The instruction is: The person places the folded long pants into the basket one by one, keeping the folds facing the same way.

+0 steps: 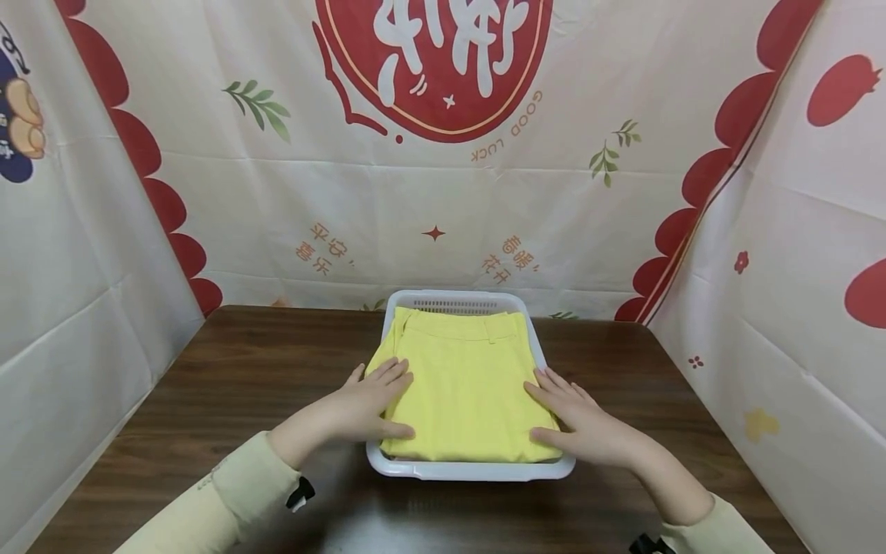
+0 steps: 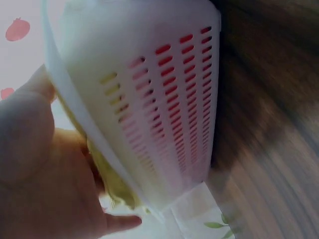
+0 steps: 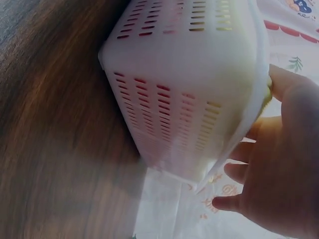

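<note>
Folded yellow trousers [image 1: 471, 392], waistband toward the back, lie on top in a white plastic basket [image 1: 477, 471]. My left hand [image 1: 363, 400] rests with spread fingers on the left edge of the trousers, over the basket's rim. On the opposite side my right hand [image 1: 577, 419] lies the same way, its fingertips on the right edge of the cloth. Both wrist views show the slotted basket wall [image 2: 134, 89] from outside, with red and pink showing through the lower slots and yellow near the top. What lies under the trousers is otherwise hidden.
The basket stands on a dark brown wooden table [image 1: 277, 362]. A white printed cloth [image 1: 429, 200] hangs behind the table, and similar cloths hang along both sides. Each sleeve has a black strap [image 1: 301, 492] near the cuff.
</note>
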A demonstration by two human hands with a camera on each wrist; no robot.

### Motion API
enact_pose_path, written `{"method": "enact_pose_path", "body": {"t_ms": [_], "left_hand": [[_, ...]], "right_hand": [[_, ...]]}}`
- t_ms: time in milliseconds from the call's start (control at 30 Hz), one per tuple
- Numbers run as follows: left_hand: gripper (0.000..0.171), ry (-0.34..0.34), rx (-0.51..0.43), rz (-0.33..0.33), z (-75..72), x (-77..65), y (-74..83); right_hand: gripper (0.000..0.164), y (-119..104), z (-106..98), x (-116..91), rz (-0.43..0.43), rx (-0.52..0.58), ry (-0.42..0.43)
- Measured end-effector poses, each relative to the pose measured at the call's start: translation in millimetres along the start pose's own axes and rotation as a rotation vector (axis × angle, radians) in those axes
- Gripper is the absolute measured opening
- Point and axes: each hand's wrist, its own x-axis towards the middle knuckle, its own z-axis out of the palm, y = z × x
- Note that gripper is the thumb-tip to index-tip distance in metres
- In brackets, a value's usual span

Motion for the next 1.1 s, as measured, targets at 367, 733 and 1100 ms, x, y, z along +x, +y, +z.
{"method": "enact_pose_path", "body": {"t_ms": [367,733,1100], "left_hand": [[0.049,0.047,-0.163,0.123,-25.1,-3.7,-21.6],[0.039,0.143,-0.167,0.164,-45.5,-9.7,-31.8],[0.039,0.184,-0.095,0.036,-63.7,-13.4,-48.2]], "right_hand": [[0.049,4,-10,3,-0.046,0.043,0.025],[0.041,6,-30,1,-0.068,-0.01,0.111],[0.041,22,-51,7,0.084,-0.147,0.248]]}}
